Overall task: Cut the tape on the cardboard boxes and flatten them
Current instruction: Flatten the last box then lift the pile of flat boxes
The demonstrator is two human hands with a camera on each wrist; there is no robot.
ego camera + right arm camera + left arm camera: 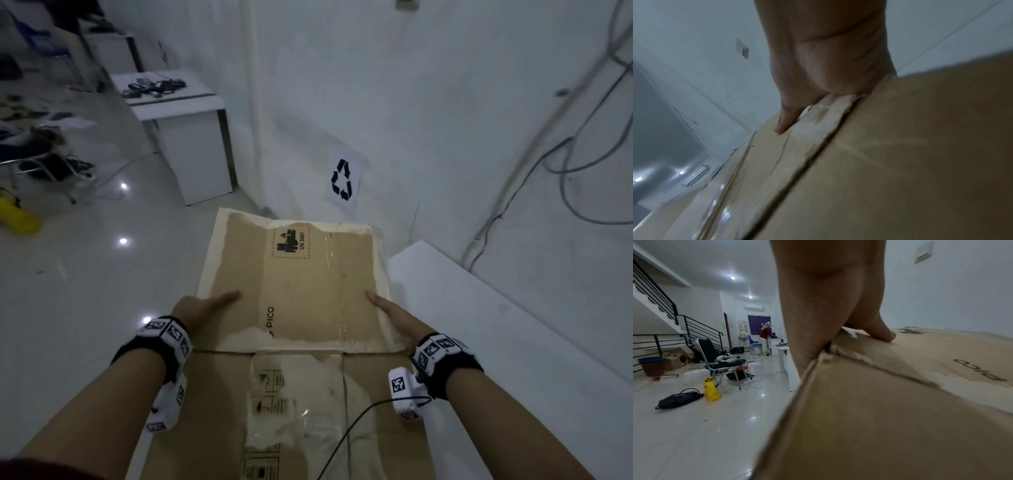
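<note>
a: what's over on the left?
b: a white desk with small dark items on top, a chair with metal legs, a yellow bag and a black bag lying on the shiny tiled floor.
a: and by the wall?
b: a recycling sign low down, grey cables hanging at the right. a staircase with black railing rises far back.

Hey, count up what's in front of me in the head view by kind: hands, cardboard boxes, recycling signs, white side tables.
hands: 2, the left hand and the right hand, each holding a side edge of the box
cardboard box: 1, flattened
recycling sign: 1
white side table: 1
Total: 5
</note>
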